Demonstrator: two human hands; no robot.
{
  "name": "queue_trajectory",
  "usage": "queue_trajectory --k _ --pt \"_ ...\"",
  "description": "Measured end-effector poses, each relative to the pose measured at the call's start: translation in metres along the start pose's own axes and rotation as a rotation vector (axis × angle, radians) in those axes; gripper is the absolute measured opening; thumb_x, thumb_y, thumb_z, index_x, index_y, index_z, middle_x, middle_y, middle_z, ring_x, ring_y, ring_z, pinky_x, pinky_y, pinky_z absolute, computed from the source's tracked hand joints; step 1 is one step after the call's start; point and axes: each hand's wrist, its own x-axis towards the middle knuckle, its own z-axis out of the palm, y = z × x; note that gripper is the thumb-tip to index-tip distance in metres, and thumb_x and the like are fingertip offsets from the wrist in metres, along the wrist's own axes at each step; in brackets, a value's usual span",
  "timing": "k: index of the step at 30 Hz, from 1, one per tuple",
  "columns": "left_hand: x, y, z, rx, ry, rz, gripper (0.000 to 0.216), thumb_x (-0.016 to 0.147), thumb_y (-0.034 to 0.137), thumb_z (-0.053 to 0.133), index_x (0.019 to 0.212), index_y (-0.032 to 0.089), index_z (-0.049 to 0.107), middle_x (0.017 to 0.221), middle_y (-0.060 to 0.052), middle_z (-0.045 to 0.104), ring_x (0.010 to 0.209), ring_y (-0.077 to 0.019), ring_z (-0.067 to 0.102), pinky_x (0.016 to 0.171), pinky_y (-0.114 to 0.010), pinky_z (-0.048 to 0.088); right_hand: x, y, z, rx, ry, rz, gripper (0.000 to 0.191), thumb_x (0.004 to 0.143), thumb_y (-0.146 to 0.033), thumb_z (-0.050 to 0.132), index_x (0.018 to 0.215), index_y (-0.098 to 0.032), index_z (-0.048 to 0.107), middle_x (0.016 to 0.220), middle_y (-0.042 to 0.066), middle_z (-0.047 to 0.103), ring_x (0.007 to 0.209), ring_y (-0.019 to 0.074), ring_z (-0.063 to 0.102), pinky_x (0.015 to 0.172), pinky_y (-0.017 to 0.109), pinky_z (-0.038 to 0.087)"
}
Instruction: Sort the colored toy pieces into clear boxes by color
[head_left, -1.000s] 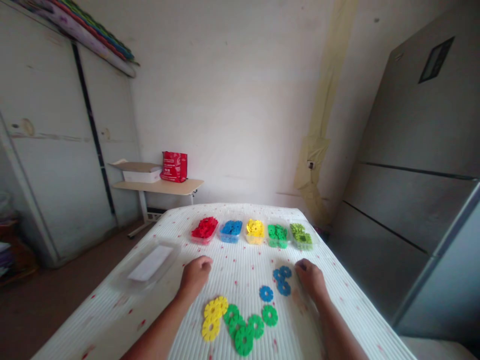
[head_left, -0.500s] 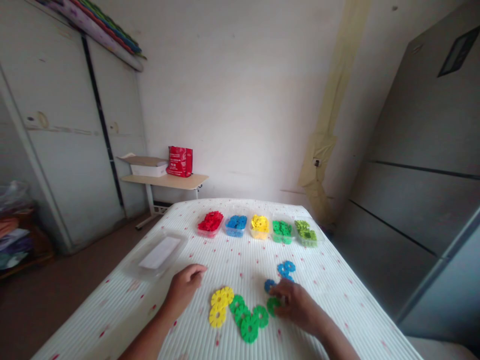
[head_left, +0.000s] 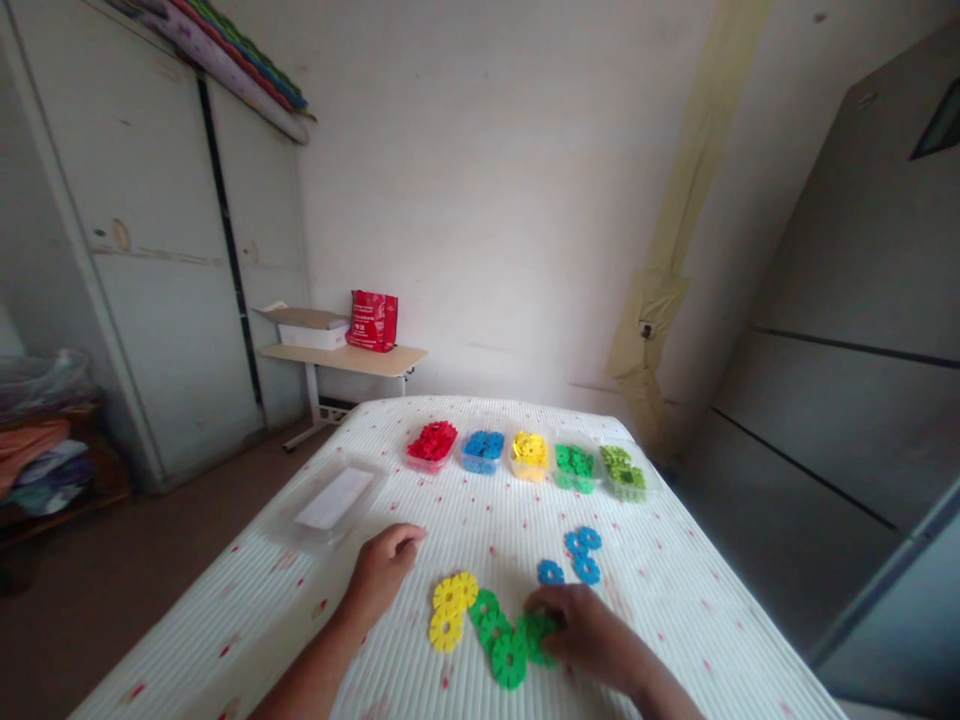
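Observation:
My right hand [head_left: 589,630] has its fingers closed on a green notched disc [head_left: 536,640] at the right end of a group of green discs [head_left: 508,660]. Its fingertips partly cover that disc, so I cannot tell how it meets its neighbour. Left of the green group, touching or nearly so, is a cluster of yellow notched discs [head_left: 448,610]. My left hand [head_left: 386,565] rests on the cloth with curled fingers, and nothing shows in it. Beyond the right hand lie a single blue disc [head_left: 550,572] and a small cluster of blue discs [head_left: 583,555].
Along the table's far side stand clear tubs of red [head_left: 433,446], blue [head_left: 482,450], yellow [head_left: 529,455], green [head_left: 575,466] and light green pieces [head_left: 623,472]. A clear plastic lid [head_left: 289,525] with a white label lies at left on the patterned tablecloth [head_left: 300,625].
My right hand has moved left and nearer to me, bringing the separate green disc against the green group. The blue cluster is now uncovered. My left hand stays curled; the view has shifted slightly.

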Motion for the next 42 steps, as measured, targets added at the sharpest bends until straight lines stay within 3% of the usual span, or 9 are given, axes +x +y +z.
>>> queue_trajectory --k 7,10,13,15,18,21,24,30,42 --pt "0.0 -0.002 0.001 -0.005 0.01 0.013 0.027 0.068 0.03 0.043 0.079 0.018 0.064 0.069 0.0 0.067 0.059 -0.0131 0.059 0.059 -0.022 0.047 0.005 0.0 0.007 -0.193 0.102 0.076 0.019 0.052 -0.009 0.055 0.069 -0.017 0.057 0.067 -0.004 0.055 0.06 0.008 0.046 0.047 0.018 0.025" --pt "0.001 -0.003 0.001 -0.009 0.005 0.005 0.026 0.068 0.03 0.043 0.079 0.018 0.064 0.07 0.0 0.067 0.059 -0.0132 0.059 0.06 -0.023 0.047 0.005 0.005 -0.008 -0.041 0.023 0.142 0.017 0.054 -0.011 0.055 0.069 -0.017 0.053 0.056 -0.007 0.05 0.05 0.0064 0.045 0.043 0.017 0.025" --pt "0.001 -0.004 0.002 0.002 0.01 0.018 0.025 0.068 0.029 0.043 0.078 0.018 0.064 0.071 -0.001 0.067 0.061 -0.0138 0.059 0.061 -0.023 0.047 0.015 0.008 -0.039 0.137 -0.033 0.235 0.018 0.057 -0.013 0.054 0.074 -0.018 0.051 0.045 -0.011 0.045 0.036 0.005 0.041 0.037 0.016 0.025" --pt "0.002 -0.004 0.002 0.013 0.016 0.03 0.025 0.068 0.029 0.043 0.077 0.018 0.064 0.072 -0.002 0.068 0.063 -0.0146 0.06 0.062 -0.024 0.047 0.029 0.008 -0.067 0.142 0.147 0.24 0.011 0.058 -0.014 0.056 0.066 -0.017 0.049 0.041 -0.01 0.046 0.033 0.0046 0.04 0.035 0.016 0.026" --pt "0.002 -0.004 0.002 0.017 0.023 0.039 0.025 0.068 0.029 0.044 0.077 0.018 0.064 0.073 -0.003 0.068 0.068 -0.0157 0.061 0.064 -0.024 0.047 0.053 0.007 -0.107 0.196 0.645 0.234 0.018 0.063 -0.021 0.058 0.08 -0.015 0.053 0.047 -0.006 0.053 0.038 0.0075 0.049 0.038 0.018 0.036" --pt "0.002 -0.005 0.002 -0.006 0.019 0.03 0.026 0.068 0.029 0.044 0.079 0.017 0.064 0.073 -0.002 0.068 0.064 -0.0149 0.06 0.063 -0.024 0.047 0.064 0.013 -0.124 0.181 0.815 0.263 0.025 0.068 -0.026 0.055 0.09 -0.013 0.053 0.063 0.001 0.06 0.047 0.0095 0.056 0.043 0.019 0.04" --pt "0.003 -0.004 0.002 -0.01 0.017 0.031 0.026 0.068 0.03 0.044 0.078 0.017 0.064 0.073 -0.002 0.068 0.064 -0.0152 0.061 0.063 -0.025 0.047 0.056 0.031 -0.11 0.119 0.87 0.296 0.017 0.07 -0.029 0.05 0.075 -0.014 0.056 0.056 0.001 0.058 0.044 0.0107 0.054 0.045 0.021 0.039" --pt "0.002 0.0 0.0 0.032 0.028 0.047 0.024 0.067 0.027 0.044 0.075 0.018 0.065 0.066 -0.001 0.067 0.059 -0.0149 0.059 0.058 -0.024 0.047 0.022 0.082 -0.061 -0.137 0.92 0.245 0.028 0.071 -0.04 0.043 0.066 -0.018 0.059 0.061 0.002 0.063 0.059 0.0168 0.058 0.057 0.025 0.04" --pt "0.001 -0.003 0.001 -0.001 0.021 0.059 0.025 0.068 0.028 0.043 0.077 0.018 0.064 0.068 -0.001 0.068 0.055 -0.014 0.059 0.056 -0.024 0.047 0.013 0.098 -0.057 -0.204 0.852 0.309 0.031 0.074 -0.04 0.038 0.072 -0.019 0.061 0.07 0.005 0.067 0.066 0.0183 0.059 0.06 0.025 0.038"
